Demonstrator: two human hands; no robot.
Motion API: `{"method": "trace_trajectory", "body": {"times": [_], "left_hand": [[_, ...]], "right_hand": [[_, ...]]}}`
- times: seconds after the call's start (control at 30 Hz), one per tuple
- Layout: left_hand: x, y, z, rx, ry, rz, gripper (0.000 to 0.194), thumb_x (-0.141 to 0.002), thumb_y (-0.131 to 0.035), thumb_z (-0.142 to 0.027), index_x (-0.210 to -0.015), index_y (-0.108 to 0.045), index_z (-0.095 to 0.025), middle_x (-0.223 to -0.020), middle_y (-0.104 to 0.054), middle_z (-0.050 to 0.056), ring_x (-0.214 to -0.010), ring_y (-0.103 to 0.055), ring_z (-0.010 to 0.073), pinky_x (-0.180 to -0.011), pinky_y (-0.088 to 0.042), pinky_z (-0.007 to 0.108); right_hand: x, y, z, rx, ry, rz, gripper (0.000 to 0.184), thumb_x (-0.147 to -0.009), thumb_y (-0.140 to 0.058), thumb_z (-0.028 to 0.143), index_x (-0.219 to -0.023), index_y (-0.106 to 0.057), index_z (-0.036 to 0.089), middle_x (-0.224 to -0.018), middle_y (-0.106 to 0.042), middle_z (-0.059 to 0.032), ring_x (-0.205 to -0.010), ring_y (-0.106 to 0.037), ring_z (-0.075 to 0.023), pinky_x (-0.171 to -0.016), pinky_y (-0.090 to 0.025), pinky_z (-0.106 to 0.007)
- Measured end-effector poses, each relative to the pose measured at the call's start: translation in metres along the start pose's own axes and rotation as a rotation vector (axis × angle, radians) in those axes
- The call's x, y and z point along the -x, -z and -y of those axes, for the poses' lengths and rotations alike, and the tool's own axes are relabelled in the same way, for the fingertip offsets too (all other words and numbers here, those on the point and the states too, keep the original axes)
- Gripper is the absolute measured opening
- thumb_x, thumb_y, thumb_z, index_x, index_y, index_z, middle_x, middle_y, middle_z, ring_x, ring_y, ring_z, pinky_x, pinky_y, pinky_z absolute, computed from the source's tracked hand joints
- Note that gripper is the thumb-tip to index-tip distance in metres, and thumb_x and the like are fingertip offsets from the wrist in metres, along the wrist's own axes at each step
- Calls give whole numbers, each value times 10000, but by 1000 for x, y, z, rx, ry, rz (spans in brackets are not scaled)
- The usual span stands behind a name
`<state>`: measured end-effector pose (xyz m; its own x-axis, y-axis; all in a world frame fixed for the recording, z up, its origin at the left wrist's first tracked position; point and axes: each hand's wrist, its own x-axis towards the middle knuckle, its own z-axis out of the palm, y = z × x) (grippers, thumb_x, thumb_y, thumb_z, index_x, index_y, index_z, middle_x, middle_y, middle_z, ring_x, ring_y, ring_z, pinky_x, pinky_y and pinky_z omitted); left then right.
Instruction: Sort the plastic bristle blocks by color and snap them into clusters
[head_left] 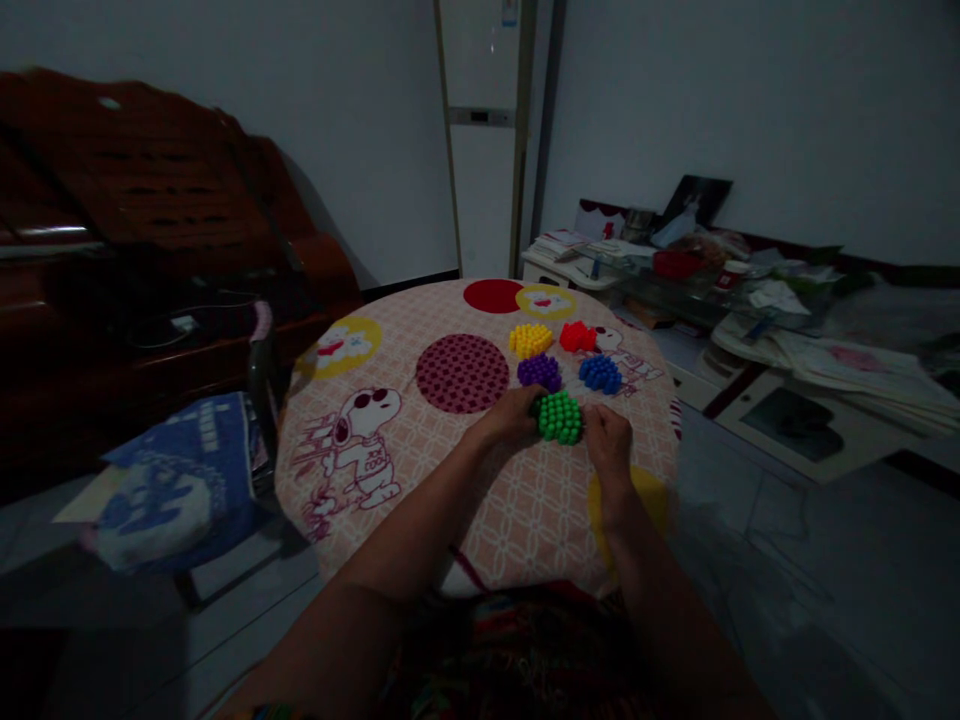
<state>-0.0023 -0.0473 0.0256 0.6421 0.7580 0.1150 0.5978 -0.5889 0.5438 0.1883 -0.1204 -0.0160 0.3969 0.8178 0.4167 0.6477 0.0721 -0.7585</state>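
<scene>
A green bundle with a knobbly, bead-like top (559, 417) is between my two hands, over the near right part of the cloth-covered round table (420, 450). My left hand (516, 414) closes on its left side, the fingertips partly hidden behind it. On the other side, my right hand (609, 438) is closed in a pinch at the bundle's right edge. Just beyond are similar knobbly bundles: a purple one (539, 373), a blue one (600, 374), a yellow one (530, 341) and a red one (578, 337). Dim light hides how the pieces hold together.
At left stands a chair with a blue printed cloth (187, 480), and behind it a wooden sofa (165, 190). A low cabinet (780, 410) on the right carries papers, bags and a paper cup (730, 276). A tall white unit (484, 150) stands behind the table.
</scene>
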Motion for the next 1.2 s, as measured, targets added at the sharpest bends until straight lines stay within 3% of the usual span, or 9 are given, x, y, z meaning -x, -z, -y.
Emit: {"method": "trace_trajectory", "body": {"times": [0.17, 0.33, 0.43, 0.6, 0.77, 0.93, 1.03, 1.2], "left_hand": [[5, 3, -1, 37, -34, -6, 585, -687, -664, -199, -1266, -590, -162, -1156, -690, 101, -1005, -660, 243, -883, -525, 331], [6, 0, 1, 79, -112, 29, 875, -599, -788, -252, -1409, -475, -147, -1329, -614, 147, -1170, -608, 299, -994, -495, 373], [1, -7, 4, 70, -117, 5, 1033, -530, -873, -332, -1445, -435, -137, -1421, -545, 179, -1289, -528, 346, -1091, -425, 439], [-4, -15, 5, 89, -120, -33, 944, -545, -868, -357, -1394, -500, -166, -1341, -609, 136, -1222, -568, 320, -1055, -445, 437], [-1, -16, 0, 55, -84, -45, 958, -538, -875, -386, -1391, -505, -157, -1360, -594, 146, -1233, -553, 332, -1046, -448, 435], [-1, -16, -2, 44, -63, -36, 979, -538, -881, -382, -1407, -487, -161, -1376, -582, 147, -1251, -544, 342, -1062, -436, 446], [-2, -17, 0, 60, -76, -31, 970, -541, -879, -383, -1404, -491, -172, -1365, -593, 139, -1244, -551, 334, -1060, -435, 443], [-3, -19, 4, 69, -90, -31, 970, -551, -868, -392, -1413, -488, -163, -1368, -589, 151, -1238, -549, 330, -1056, -435, 441]], "right_hand": [[0, -1, -2, 2, -2, -15, 376, -910, -421, 450, -651, -549, 209, -611, -540, 17, -613, -459, -148, -612, -353, -259], [3, 0, 3, -82, 8, 0, 378, -927, -399, 458, -743, -608, 202, -704, -613, -10, -668, -525, -166, -643, -406, -265], [3, -1, 5, -136, 39, 32, 388, -941, -383, 465, -863, -658, 201, -862, -691, -48, -785, -593, -192, -748, -465, -293], [1, -5, 0, -207, 61, 104, 409, -951, -398, 473, -980, -701, 199, -1001, -727, -71, -903, -648, -217, -872, -500, -346], [-3, -4, -10, -361, -43, 127, 465, -888, -546, 514, -1177, -699, 185, -1233, -698, -113, -1111, -645, -256, -993, -493, -422], [-5, 5, -24, -558, -156, 328, 706, -676, -796, 455, -1303, -642, 170, -1181, -711, -136, -1006, -688, -270, -861, -575, -426], [-4, 9, -31, -524, -82, 415, 702, -617, -839, 374, -1274, -665, 196, -1212, -691, -103, -967, -688, -238, -852, -580, -396], [-3, 10, -35, -408, 65, 410, 639, -653, -810, 297, -1271, -673, 209, -1331, -615, -97, -1062, -654, -237, -930, -545, -382]]}}
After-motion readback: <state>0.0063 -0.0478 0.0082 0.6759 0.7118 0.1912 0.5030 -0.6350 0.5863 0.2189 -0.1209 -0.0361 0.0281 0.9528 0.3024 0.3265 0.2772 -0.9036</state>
